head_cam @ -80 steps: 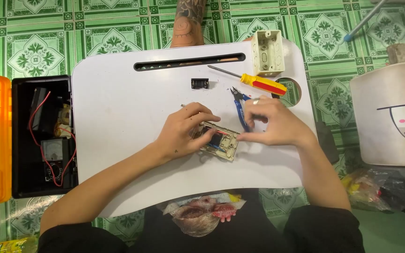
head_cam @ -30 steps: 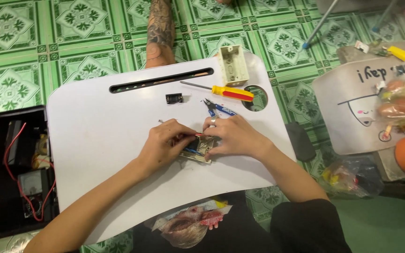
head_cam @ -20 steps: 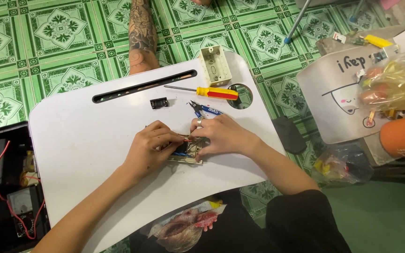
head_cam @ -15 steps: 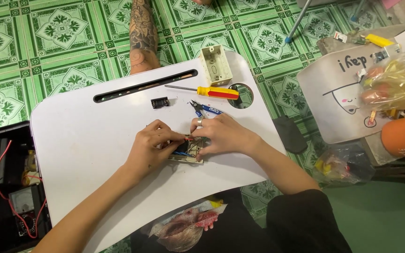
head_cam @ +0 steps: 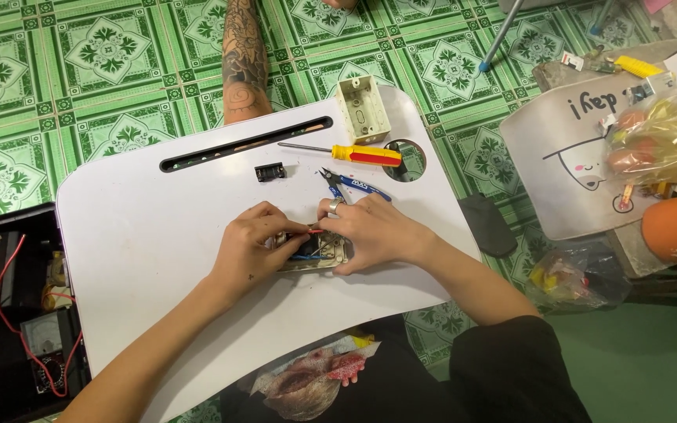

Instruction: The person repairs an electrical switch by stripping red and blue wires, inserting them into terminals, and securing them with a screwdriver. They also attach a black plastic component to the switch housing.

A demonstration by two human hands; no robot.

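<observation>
My left hand (head_cam: 254, 247) and my right hand (head_cam: 370, 231) both grip a small clear-cased electrical part with red and blue wires (head_cam: 313, 252), pressed down on a white lap tray (head_cam: 143, 251). The fingertips of both hands meet over the wires. A blue-handled cutter (head_cam: 354, 185) lies just beyond my right hand. Farther back rest a yellow and red screwdriver (head_cam: 358, 153), a small black part (head_cam: 269, 171) and a cream plastic wall box (head_cam: 362, 110).
A black case (head_cam: 17, 313) with a meter and red leads sits left of the tray. Another person's tattooed leg (head_cam: 243, 59) rests on the green tiled floor behind it. A second white tray (head_cam: 566, 172) with bagged tools stands to the right.
The view has shifted, so the tray sits more to the right and the black case is more cut off. Both hands stay together on the wired part.
</observation>
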